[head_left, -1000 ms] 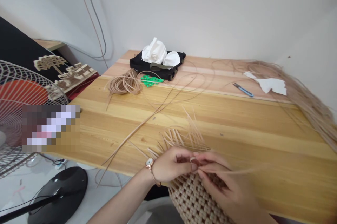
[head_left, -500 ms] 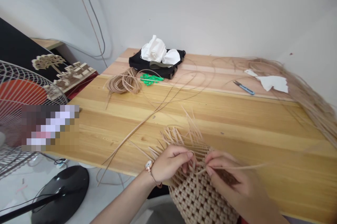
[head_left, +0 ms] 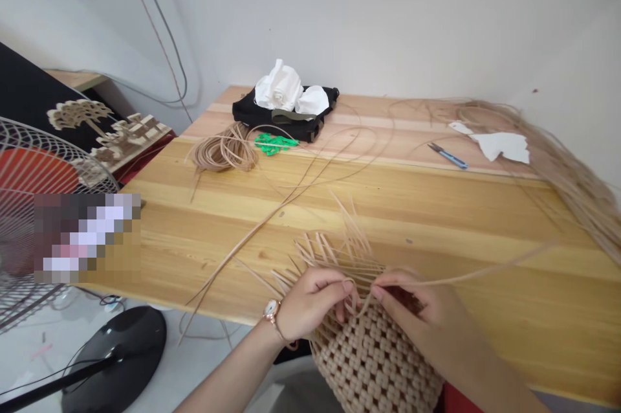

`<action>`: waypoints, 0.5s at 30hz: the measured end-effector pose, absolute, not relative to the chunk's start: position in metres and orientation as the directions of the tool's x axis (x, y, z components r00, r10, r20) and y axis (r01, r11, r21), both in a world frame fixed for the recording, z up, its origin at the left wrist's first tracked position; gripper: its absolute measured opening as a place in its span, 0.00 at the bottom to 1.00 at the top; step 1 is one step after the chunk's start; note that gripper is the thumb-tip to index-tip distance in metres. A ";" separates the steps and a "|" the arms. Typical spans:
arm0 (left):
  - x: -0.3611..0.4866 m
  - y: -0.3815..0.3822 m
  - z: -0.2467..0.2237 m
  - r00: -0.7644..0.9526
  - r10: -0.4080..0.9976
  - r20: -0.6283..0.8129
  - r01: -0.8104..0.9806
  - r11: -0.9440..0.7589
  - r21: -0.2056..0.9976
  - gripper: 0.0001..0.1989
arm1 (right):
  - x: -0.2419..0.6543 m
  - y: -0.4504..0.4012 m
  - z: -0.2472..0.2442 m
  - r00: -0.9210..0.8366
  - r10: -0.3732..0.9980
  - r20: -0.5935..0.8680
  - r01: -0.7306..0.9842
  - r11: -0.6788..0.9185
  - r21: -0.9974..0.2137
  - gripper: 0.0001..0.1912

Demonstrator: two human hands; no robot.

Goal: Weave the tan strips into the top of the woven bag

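A tan woven piece (head_left: 373,361) with an open checkered weave rests at the table's front edge, its loose strand ends fanning up and left. My left hand (head_left: 323,300), with a watch on the wrist, is closed at the upper edge of the weave, thumb and forefinger pinching a strand there. Close to its right, my right hand (head_left: 417,303) pinches a thin tan strand (head_left: 485,270) between thumb and forefinger. That strand's free end stretches to the right above the table.
On the wooden table (head_left: 194,232) lie a coiled strand bundle (head_left: 224,149), green pieces (head_left: 275,144), a black bag (head_left: 247,109) with white tissue, blue snips (head_left: 449,156), torn white paper (head_left: 502,146) and long loose strands (head_left: 567,173). A fan (head_left: 29,206) stands left.
My right hand has moved slightly up and left, still pinching the strand, whose free end now slants higher and farther right. My left hand has stayed nearly in place. The view has shifted slightly.
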State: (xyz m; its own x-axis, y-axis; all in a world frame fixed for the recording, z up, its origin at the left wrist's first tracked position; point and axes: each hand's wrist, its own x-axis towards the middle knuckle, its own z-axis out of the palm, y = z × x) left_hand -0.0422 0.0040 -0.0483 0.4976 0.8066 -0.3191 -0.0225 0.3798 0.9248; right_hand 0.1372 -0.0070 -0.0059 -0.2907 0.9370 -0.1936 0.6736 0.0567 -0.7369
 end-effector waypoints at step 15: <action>-0.041 -0.002 -0.057 0.476 0.831 -0.289 0.076 0.288 0.955 0.10 | 0.131 -0.003 -0.010 -0.215 0.956 -0.200 0.756 0.034 -0.653 0.09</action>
